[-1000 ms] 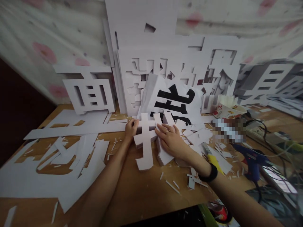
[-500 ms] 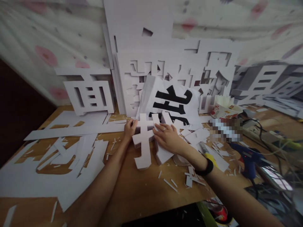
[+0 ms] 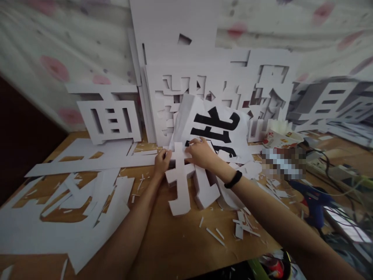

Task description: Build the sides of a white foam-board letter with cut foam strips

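Fingers of the left hand (image 3: 162,161) are curled at the upper left end of a thick white character piece (image 3: 182,190), while those of the right hand (image 3: 202,153) are bent against its upper right side; whether either hand truly grips it or only steadies it, I cannot tell. That piece sits on the wooden table (image 3: 163,245) between the two hands, its hooked foot pointing toward the near edge. Just right of it, partly under the right wrist, is a second thick white piece (image 3: 206,192). Behind the hands leans a printed sheet (image 3: 182,126) with bold black strokes. Leftward runs a long white strip (image 3: 87,165), with a cut-out sheet (image 3: 43,229) nearer the viewer. Small scraps (image 3: 239,230) lie right of the pieces, and farther right rests a blue glue gun (image 3: 316,202). Beyond, upright white boards (image 3: 171,23) with cut openings stand before a flowered curtain (image 3: 72,35).
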`<action>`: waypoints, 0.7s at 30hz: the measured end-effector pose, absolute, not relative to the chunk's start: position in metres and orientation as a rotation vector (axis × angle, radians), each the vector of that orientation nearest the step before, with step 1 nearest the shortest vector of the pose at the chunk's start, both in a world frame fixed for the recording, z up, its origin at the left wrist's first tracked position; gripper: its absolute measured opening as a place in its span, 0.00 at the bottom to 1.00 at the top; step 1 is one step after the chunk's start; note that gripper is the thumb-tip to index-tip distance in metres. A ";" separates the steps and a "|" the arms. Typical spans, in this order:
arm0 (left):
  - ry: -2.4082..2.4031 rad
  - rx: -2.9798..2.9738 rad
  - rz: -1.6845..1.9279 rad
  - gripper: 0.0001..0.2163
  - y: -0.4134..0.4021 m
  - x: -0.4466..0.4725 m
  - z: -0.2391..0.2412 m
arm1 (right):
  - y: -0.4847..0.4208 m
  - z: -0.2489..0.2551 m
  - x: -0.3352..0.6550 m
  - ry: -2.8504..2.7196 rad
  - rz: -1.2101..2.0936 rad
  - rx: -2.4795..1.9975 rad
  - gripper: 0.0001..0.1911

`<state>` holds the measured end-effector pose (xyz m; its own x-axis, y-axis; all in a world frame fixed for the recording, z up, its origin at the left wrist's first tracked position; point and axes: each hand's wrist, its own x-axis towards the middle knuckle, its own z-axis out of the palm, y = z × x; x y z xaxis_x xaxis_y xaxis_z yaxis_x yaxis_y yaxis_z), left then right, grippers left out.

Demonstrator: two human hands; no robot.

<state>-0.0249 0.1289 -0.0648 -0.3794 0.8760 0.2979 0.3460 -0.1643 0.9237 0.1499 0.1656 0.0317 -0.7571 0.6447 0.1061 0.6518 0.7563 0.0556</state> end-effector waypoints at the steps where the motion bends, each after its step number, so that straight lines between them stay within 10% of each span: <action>1: 1.659 1.389 1.565 0.12 0.129 -0.025 -0.065 | 0.167 0.033 0.148 -2.892 -0.159 -1.033 0.11; 21: 1.663 1.355 1.564 0.12 0.128 -0.026 -0.066 | 0.165 0.043 0.164 -2.822 0.080 -1.024 0.10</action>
